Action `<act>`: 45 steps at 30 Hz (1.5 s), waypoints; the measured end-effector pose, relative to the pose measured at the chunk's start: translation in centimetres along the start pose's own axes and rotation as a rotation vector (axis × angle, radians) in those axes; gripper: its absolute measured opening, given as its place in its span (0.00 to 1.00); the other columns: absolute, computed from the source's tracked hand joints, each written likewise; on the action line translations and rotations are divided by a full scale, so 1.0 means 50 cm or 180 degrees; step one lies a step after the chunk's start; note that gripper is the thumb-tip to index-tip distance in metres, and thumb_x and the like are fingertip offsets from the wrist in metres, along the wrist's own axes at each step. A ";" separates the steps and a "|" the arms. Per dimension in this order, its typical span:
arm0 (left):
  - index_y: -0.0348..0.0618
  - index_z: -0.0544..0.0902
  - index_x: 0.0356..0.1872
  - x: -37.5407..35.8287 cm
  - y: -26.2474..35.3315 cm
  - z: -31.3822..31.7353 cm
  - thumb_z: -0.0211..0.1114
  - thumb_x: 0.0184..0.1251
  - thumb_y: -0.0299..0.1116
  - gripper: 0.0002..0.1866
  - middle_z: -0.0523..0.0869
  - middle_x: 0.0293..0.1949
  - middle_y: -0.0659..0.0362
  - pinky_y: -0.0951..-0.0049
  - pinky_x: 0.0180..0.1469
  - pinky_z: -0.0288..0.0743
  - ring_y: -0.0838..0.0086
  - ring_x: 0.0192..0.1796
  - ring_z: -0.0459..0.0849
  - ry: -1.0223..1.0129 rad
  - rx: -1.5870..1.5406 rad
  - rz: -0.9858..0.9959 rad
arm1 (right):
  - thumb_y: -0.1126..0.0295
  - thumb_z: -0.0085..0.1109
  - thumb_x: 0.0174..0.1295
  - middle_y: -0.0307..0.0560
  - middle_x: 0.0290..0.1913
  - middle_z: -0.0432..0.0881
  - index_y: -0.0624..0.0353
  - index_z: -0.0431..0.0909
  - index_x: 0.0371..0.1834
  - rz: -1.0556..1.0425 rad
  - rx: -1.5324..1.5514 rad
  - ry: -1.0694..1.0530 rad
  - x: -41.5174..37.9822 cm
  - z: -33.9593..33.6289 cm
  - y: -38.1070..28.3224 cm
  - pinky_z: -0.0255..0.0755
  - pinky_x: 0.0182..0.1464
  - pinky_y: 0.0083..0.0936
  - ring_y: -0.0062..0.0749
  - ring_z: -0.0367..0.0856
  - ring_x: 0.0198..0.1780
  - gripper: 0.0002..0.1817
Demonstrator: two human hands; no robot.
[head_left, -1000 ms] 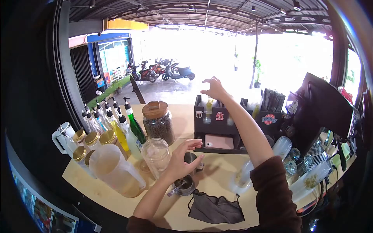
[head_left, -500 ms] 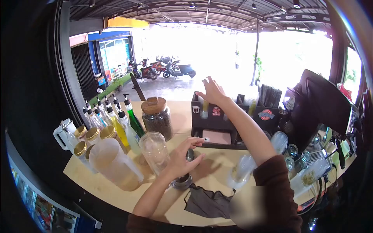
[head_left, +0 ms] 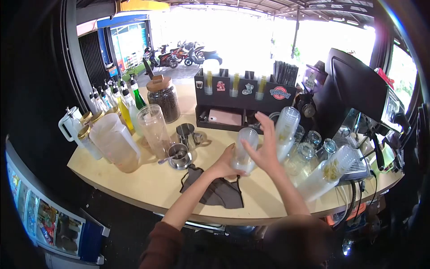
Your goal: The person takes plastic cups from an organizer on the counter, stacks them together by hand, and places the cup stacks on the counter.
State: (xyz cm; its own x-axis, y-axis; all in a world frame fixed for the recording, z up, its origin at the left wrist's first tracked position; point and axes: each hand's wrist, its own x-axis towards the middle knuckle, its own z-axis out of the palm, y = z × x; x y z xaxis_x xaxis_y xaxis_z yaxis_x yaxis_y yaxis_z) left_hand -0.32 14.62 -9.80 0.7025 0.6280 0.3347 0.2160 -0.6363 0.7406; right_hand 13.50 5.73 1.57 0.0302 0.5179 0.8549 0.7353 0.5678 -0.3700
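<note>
My left hand (head_left: 223, 166) curls around the lower part of the clear, tapered plastic cups (head_left: 246, 140); my right hand (head_left: 267, 151) is released, fingers spread, beside their upper part, contact unclear. The near-upright cups lie between both hands, left nearer, beyond the dark grey cloth mask (head_left: 220, 193).

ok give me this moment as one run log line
left hand: holding clear plastic cup | right hand: open, beside cup, contact unclear | dark grey cloth mask: lying on pale wooden counter
</note>
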 end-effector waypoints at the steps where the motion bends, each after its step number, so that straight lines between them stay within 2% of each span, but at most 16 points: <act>1: 0.29 0.54 0.64 0.001 0.012 0.016 0.81 0.31 0.44 0.59 0.66 0.61 0.40 0.64 0.64 0.64 0.55 0.64 0.68 0.0173 -0.0215 -0.0039 | 0.70 0.70 0.42 0.60 0.63 0.60 0.64 0.54 0.65 0.0258 -0.0031 -0.0105 -0.039 0.011 0.027 0.57 0.65 0.41 0.52 0.59 0.66 0.46; 5: 0.29 0.59 0.60 0.008 0.022 0.052 0.82 0.27 0.43 0.56 0.76 0.53 0.43 0.65 0.58 0.71 0.55 0.56 0.77 0.0812 -0.0379 -0.0287 | 0.66 0.73 0.37 0.61 0.64 0.58 0.65 0.48 0.67 0.0952 0.0655 0.0027 -0.139 0.060 0.089 0.56 0.66 0.41 0.49 0.58 0.67 0.54; 8: 0.31 0.62 0.58 0.003 0.026 0.056 0.82 0.25 0.41 0.53 0.78 0.50 0.45 0.65 0.56 0.72 0.57 0.53 0.79 0.0929 -0.0269 -0.0536 | 0.64 0.75 0.34 0.62 0.65 0.56 0.66 0.44 0.68 0.1218 0.0882 -0.0441 -0.169 0.070 0.124 0.56 0.66 0.39 0.48 0.58 0.67 0.59; 11: 0.34 0.65 0.57 -0.001 0.005 0.063 0.80 0.31 0.38 0.47 0.80 0.47 0.50 0.67 0.54 0.72 0.63 0.51 0.79 0.0814 -0.0269 -0.0360 | 0.63 0.76 0.33 0.60 0.63 0.61 0.66 0.48 0.67 0.1330 0.1044 -0.0569 -0.191 0.083 0.156 0.58 0.65 0.38 0.46 0.61 0.65 0.58; 16: 0.34 0.68 0.54 -0.007 0.034 0.059 0.81 0.28 0.38 0.46 0.78 0.50 0.47 0.65 0.54 0.72 0.60 0.52 0.79 0.0820 -0.0480 -0.0339 | 0.62 0.77 0.30 0.54 0.52 0.73 0.67 0.63 0.57 0.1548 0.1176 -0.0512 -0.192 0.081 0.151 0.67 0.58 0.36 0.42 0.73 0.56 0.47; 19: 0.34 0.68 0.54 -0.009 0.024 0.059 0.81 0.29 0.38 0.46 0.78 0.50 0.48 0.66 0.54 0.72 0.61 0.53 0.79 0.0783 -0.0475 -0.0318 | 0.62 0.76 0.31 0.54 0.50 0.73 0.66 0.65 0.55 0.1642 0.0852 -0.0553 -0.189 0.075 0.140 0.68 0.57 0.35 0.41 0.74 0.54 0.44; 23: 0.34 0.68 0.56 -0.014 0.023 0.062 0.81 0.30 0.39 0.46 0.78 0.50 0.48 0.67 0.55 0.72 0.62 0.53 0.79 0.0721 -0.0637 -0.0199 | 0.63 0.76 0.31 0.54 0.50 0.73 0.66 0.64 0.56 0.1709 0.1083 -0.0430 -0.186 0.065 0.122 0.68 0.57 0.35 0.41 0.74 0.54 0.45; 29: 0.36 0.65 0.58 -0.014 0.042 0.064 0.81 0.32 0.40 0.47 0.77 0.53 0.49 0.66 0.57 0.71 0.63 0.56 0.77 0.0643 -0.0912 -0.0109 | 0.63 0.76 0.35 0.53 0.54 0.69 0.65 0.59 0.60 0.1400 0.0880 -0.0059 -0.173 0.059 0.122 0.65 0.59 0.35 0.39 0.70 0.58 0.47; 31: 0.36 0.63 0.60 -0.014 0.039 0.067 0.80 0.33 0.40 0.49 0.75 0.55 0.50 0.65 0.58 0.69 0.63 0.57 0.75 0.0563 -0.0906 -0.0139 | 0.63 0.76 0.35 0.58 0.58 0.64 0.66 0.56 0.62 0.1356 0.0820 -0.0126 -0.156 0.052 0.120 0.60 0.63 0.38 0.45 0.64 0.62 0.50; 36: 0.37 0.57 0.66 -0.007 0.017 0.041 0.80 0.35 0.42 0.54 0.68 0.61 0.49 0.63 0.63 0.64 0.63 0.63 0.68 0.0342 -0.0902 -0.0029 | 0.66 0.75 0.34 0.57 0.60 0.62 0.65 0.56 0.63 0.0916 0.0605 -0.0198 -0.095 0.015 0.092 0.60 0.64 0.38 0.47 0.62 0.63 0.50; 38: 0.39 0.54 0.68 -0.012 0.046 0.007 0.80 0.35 0.44 0.58 0.64 0.64 0.49 0.61 0.64 0.62 0.63 0.65 0.64 0.0889 -0.1604 -0.0179 | 0.68 0.75 0.34 0.56 0.60 0.62 0.64 0.56 0.63 0.0695 0.0485 -0.0208 -0.074 -0.010 0.068 0.60 0.64 0.38 0.48 0.62 0.63 0.50; 39: 0.39 0.54 0.68 -0.014 0.059 -0.012 0.80 0.35 0.44 0.58 0.64 0.64 0.49 0.61 0.64 0.62 0.63 0.65 0.64 0.0880 -0.1591 -0.0171 | 0.69 0.74 0.34 0.56 0.61 0.61 0.63 0.56 0.64 0.0471 0.0426 -0.0232 -0.064 -0.022 0.056 0.59 0.65 0.38 0.49 0.62 0.63 0.50; 41: 0.41 0.54 0.68 -0.016 0.092 -0.048 0.80 0.35 0.46 0.58 0.63 0.63 0.51 0.62 0.63 0.64 0.65 0.66 0.63 0.1509 -0.1780 0.0627 | 0.70 0.74 0.34 0.56 0.61 0.61 0.62 0.56 0.65 0.0251 0.0364 -0.0251 -0.052 -0.041 0.030 0.59 0.65 0.39 0.50 0.61 0.64 0.50; 42: 0.41 0.54 0.68 -0.023 0.131 -0.065 0.80 0.35 0.46 0.58 0.63 0.63 0.51 0.62 0.63 0.64 0.65 0.66 0.63 0.1507 -0.1777 0.0636 | 0.71 0.73 0.35 0.56 0.62 0.60 0.62 0.56 0.65 0.0060 0.0011 -0.0369 -0.047 -0.047 0.017 0.58 0.66 0.39 0.50 0.61 0.64 0.49; 44: 0.41 0.57 0.66 -0.045 0.223 -0.098 0.80 0.36 0.44 0.54 0.66 0.60 0.53 0.65 0.61 0.66 0.67 0.63 0.66 0.1761 -0.1283 0.0981 | 0.72 0.73 0.35 0.56 0.63 0.60 0.62 0.56 0.65 -0.0148 -0.0340 -0.0484 -0.038 -0.057 -0.009 0.57 0.66 0.39 0.50 0.60 0.65 0.49; 45: 0.40 0.61 0.63 -0.053 0.242 -0.105 0.79 0.40 0.37 0.47 0.68 0.57 0.55 0.67 0.61 0.67 0.69 0.61 0.69 0.1773 -0.1226 0.0855 | 0.72 0.73 0.35 0.56 0.64 0.58 0.61 0.56 0.65 -0.0223 -0.0414 -0.0560 -0.037 -0.061 -0.022 0.56 0.67 0.40 0.48 0.59 0.66 0.49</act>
State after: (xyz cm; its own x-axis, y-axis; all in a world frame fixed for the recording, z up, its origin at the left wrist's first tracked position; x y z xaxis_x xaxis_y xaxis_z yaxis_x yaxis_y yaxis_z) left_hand -3.11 7.63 1.34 0.2263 0.6724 0.7048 -0.2416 -0.6622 0.7093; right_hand 14.70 2.19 1.49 -0.1340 0.5902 0.7960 0.8129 0.5248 -0.2523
